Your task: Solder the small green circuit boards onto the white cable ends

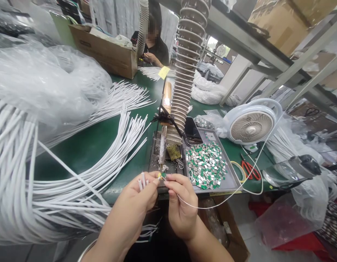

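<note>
- Two hands are held together at the near edge of the tabletop (89,142), just in front of the fixed soldering iron (163,138). The work is apparently kept there so that it sits close to the iron's tip.
- The left hand (135,203) has its grip pinched on the white cable ends (142,181). They stand upright between thumb and fingers, probably so that the stripped tips are exposed.
- The right hand (181,207) has its grip pressed on the small green board (163,175). The board is held against the cable ends, just below the iron.
- A thin pale wire (212,203) is passed under the right hand and looped away to the right. Whether it is gripped or merely draped cannot be told.
- The tray (233,182) is set just right of the iron, with a heap of green and silver pieces (206,165) spread in it, seemingly within easy reach of the right hand.
- The long white cables (75,189) are fanned across the left side, their ends pointing toward the iron.
- A small fan (251,127) is stood beyond the tray, facing the work area; red-handled cutters (251,170) lie beside it.
</note>
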`<state>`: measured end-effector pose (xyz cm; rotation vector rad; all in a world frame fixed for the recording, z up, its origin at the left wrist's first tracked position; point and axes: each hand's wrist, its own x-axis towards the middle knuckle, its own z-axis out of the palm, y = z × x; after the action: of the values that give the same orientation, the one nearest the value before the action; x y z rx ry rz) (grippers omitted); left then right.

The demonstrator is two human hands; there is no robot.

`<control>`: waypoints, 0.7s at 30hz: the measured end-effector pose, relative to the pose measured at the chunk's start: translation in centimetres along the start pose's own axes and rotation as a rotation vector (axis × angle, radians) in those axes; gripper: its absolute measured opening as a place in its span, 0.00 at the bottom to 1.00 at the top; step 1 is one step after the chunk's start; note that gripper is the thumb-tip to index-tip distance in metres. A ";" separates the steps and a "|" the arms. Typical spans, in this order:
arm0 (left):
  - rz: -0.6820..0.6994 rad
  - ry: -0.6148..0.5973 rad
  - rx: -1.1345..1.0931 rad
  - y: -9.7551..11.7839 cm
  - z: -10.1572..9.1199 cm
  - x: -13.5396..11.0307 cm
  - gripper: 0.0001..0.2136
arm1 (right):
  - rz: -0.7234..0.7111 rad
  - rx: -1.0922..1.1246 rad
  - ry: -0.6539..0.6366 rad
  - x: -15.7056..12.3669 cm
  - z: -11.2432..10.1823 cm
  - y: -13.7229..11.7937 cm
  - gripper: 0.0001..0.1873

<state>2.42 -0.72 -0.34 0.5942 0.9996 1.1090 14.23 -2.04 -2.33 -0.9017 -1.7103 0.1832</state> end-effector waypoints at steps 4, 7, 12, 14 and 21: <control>0.002 0.023 0.008 0.2 0.1 0.0 0.10 | -0.021 0.005 0.001 0.2 0.0 0.2 0.15; 0.002 0.022 0.014 0.2 0.2 0.0 0.10 | -0.026 0.012 0.000 0.3 0.0 0.3 0.15; 0.005 0.035 0.007 0.3 0.3 0.0 0.10 | -0.021 0.018 -0.004 0.3 0.1 0.3 0.15; -0.001 0.041 0.005 0.5 0.4 0.0 0.11 | -0.022 0.021 -0.005 0.3 0.1 0.3 0.16; -0.003 0.041 -0.019 0.7 0.4 0.1 0.11 | -0.028 0.047 -0.013 0.4 0.1 0.3 0.17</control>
<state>2.43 -0.38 0.33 0.5562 1.0239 1.1313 14.28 -1.52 -2.19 -0.8429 -1.7234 0.2102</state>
